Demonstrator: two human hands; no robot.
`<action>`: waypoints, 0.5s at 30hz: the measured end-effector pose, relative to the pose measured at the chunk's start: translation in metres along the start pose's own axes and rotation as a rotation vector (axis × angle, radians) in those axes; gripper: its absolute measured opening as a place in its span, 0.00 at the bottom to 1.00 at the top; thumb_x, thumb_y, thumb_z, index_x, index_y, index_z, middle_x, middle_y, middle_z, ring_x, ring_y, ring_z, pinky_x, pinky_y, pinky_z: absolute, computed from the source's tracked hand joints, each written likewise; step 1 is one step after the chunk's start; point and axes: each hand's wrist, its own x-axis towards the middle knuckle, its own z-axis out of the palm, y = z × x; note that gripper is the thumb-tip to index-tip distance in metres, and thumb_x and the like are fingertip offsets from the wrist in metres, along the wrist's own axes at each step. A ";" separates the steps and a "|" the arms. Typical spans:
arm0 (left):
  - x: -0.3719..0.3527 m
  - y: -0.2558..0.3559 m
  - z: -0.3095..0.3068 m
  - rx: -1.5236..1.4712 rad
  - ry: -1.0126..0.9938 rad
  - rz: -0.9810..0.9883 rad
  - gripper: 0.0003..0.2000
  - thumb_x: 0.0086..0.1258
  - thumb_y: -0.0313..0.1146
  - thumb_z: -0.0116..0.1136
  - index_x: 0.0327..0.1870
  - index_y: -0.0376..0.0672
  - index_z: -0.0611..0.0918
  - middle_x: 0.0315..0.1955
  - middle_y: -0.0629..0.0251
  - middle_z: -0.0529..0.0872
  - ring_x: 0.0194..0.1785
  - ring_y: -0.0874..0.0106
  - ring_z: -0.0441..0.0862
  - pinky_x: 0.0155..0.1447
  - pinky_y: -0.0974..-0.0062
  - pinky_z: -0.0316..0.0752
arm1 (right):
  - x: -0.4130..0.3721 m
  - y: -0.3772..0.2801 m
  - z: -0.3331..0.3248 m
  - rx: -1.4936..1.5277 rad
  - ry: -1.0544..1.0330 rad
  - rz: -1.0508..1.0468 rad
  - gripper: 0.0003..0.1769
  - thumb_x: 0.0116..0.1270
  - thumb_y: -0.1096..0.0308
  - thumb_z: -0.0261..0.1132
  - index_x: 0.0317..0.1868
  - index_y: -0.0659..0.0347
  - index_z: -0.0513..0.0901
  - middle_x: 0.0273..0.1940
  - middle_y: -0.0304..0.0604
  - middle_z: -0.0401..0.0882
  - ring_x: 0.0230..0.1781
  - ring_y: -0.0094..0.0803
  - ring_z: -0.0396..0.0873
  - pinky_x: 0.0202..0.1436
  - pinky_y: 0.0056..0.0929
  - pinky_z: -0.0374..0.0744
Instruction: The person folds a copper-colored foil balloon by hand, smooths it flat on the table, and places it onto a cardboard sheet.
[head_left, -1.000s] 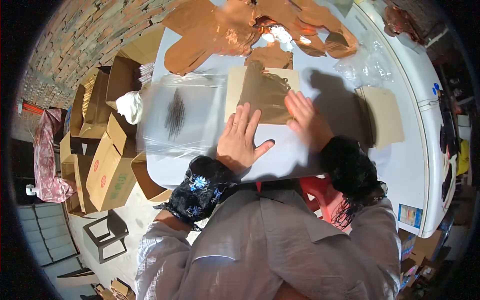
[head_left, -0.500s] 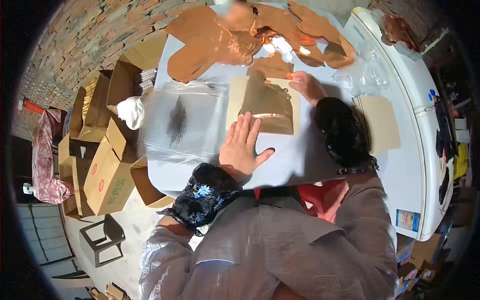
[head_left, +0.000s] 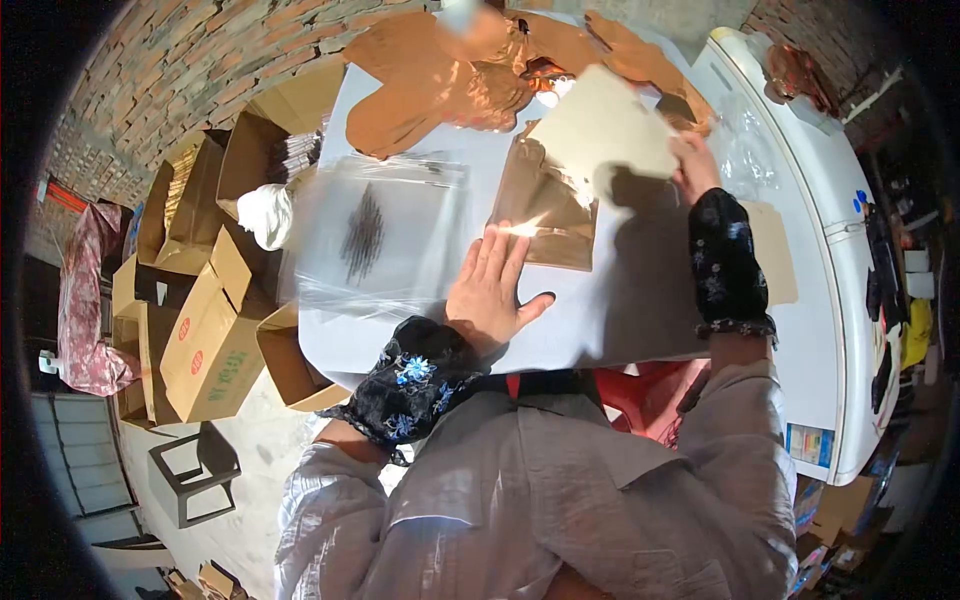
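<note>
My left hand (head_left: pixel 488 297) lies flat with its fingers spread, the fingertips on the lower left edge of a shiny brown film piece (head_left: pixel 560 245) on the table. At the right, my right hand (head_left: pixel 694 168) grips the edge of a cream card sheet (head_left: pixel 610 130), which is raised above the table and tilted. The card covers the upper right part of the brown film. To the left of my left hand is a stack of clear plastic sleeves (head_left: pixel 415 230) with a dark patch.
Brown shiny pieces (head_left: pixel 410 100) cover the table's far side. Crumpled clear plastic (head_left: pixel 745 150) and cream cards (head_left: pixel 772 255) are at the right, beside a white fridge (head_left: pixel 815 200). Cardboard boxes (head_left: pixel 212 350), a white cloth (head_left: pixel 266 216) and a dark stool (head_left: pixel 195 473) stand left.
My right hand has moved right, lifting the cream card out from under the brown film and up over its far part. My left hand has stayed nearly in place on the film.
</note>
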 end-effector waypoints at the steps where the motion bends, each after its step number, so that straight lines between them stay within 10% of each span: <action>1: 0.000 0.000 0.001 -0.006 0.004 -0.001 0.44 0.69 0.65 0.52 0.77 0.40 0.60 0.76 0.45 0.57 0.79 0.51 0.56 0.78 0.55 0.55 | -0.011 -0.017 -0.004 0.137 0.121 0.019 0.08 0.71 0.65 0.65 0.46 0.52 0.76 0.33 0.32 0.78 0.29 0.21 0.77 0.28 0.24 0.73; 4: 0.000 -0.001 0.002 -0.005 0.010 0.002 0.44 0.69 0.65 0.53 0.77 0.40 0.60 0.76 0.45 0.57 0.79 0.51 0.56 0.78 0.54 0.55 | -0.004 -0.020 -0.023 0.544 0.116 0.028 0.13 0.70 0.68 0.65 0.53 0.54 0.76 0.41 0.38 0.82 0.38 0.24 0.81 0.34 0.22 0.77; 6: 0.000 -0.002 0.004 0.000 0.010 0.004 0.44 0.69 0.65 0.53 0.77 0.40 0.60 0.76 0.45 0.56 0.79 0.51 0.56 0.78 0.54 0.54 | -0.023 -0.010 -0.015 0.444 -0.116 -0.199 0.15 0.71 0.66 0.66 0.55 0.55 0.76 0.43 0.38 0.81 0.40 0.24 0.81 0.38 0.20 0.77; 9: 0.000 -0.001 0.005 0.009 0.021 0.008 0.44 0.69 0.65 0.53 0.76 0.40 0.61 0.76 0.45 0.57 0.78 0.51 0.56 0.78 0.54 0.55 | -0.058 -0.010 -0.004 0.182 -0.203 0.088 0.17 0.71 0.63 0.65 0.57 0.58 0.77 0.43 0.37 0.80 0.41 0.25 0.80 0.42 0.20 0.76; 10: 0.000 -0.001 0.004 0.015 0.033 0.010 0.43 0.69 0.65 0.53 0.76 0.40 0.62 0.75 0.45 0.59 0.78 0.50 0.58 0.78 0.54 0.56 | -0.061 0.011 0.009 0.174 -0.372 -0.153 0.16 0.71 0.62 0.65 0.55 0.58 0.77 0.42 0.35 0.80 0.39 0.23 0.78 0.40 0.20 0.75; 15: 0.003 0.005 -0.010 -0.079 0.002 0.000 0.35 0.67 0.59 0.58 0.66 0.40 0.73 0.64 0.50 0.73 0.69 0.53 0.68 0.72 0.57 0.63 | -0.101 0.050 0.078 -0.369 -0.123 -0.341 0.09 0.72 0.63 0.61 0.46 0.58 0.77 0.36 0.43 0.80 0.38 0.34 0.80 0.43 0.32 0.76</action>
